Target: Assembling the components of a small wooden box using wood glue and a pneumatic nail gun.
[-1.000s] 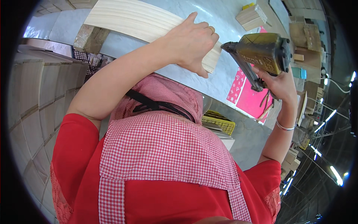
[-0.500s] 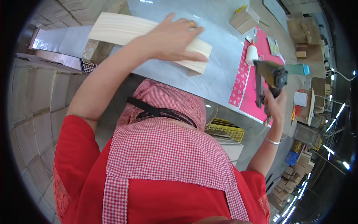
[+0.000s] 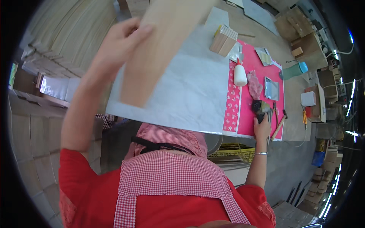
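My left hand [image 3: 118,45] grips the long edge of a pale wooden board [image 3: 163,49] and holds it tilted above the grey sheet [image 3: 190,95] covering the workbench. My right hand [image 3: 262,129] reaches to the pink mat [image 3: 245,114] at the bench's near right. Its fingers are closed on the handle of a dark nail gun [image 3: 260,107], which rests on the mat. A red shirt and a checked apron fill the lower part of the view.
On the mat lie a white glue bottle [image 3: 240,74], a pink cloth [image 3: 254,85], a metal plate [image 3: 271,88] and a hammer [image 3: 279,125]. A stack of small wooden pieces [image 3: 224,40] sits behind. A teal bottle [image 3: 294,70] stands further right, a yellow basket [image 3: 232,152] under the bench.
My left hand has lifted the board off the grey sheet and tilted it up. My right hand has brought the nail gun down from the air onto the pink mat.
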{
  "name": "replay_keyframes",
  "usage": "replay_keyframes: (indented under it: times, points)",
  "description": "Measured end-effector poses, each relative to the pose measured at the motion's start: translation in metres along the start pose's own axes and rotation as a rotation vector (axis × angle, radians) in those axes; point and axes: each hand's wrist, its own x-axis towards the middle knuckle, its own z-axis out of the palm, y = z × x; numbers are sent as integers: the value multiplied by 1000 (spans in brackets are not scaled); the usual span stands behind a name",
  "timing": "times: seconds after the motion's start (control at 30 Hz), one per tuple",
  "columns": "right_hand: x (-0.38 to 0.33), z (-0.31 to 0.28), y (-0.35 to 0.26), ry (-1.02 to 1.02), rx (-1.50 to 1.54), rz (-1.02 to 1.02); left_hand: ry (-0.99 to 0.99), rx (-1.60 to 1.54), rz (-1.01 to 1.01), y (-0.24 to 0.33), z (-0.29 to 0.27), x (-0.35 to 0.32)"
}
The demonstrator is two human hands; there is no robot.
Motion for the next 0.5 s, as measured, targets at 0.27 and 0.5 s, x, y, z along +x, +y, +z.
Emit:
replay_keyframes:
  times: [0.27, 0.5]
  points:
    - [89, 7, -163, 262, 920, -188, 293, -702, -624, -97, 75, -101]
    - [147, 27, -308, 179, 721, 154, 444, -764, -614, -109, 85, -147]
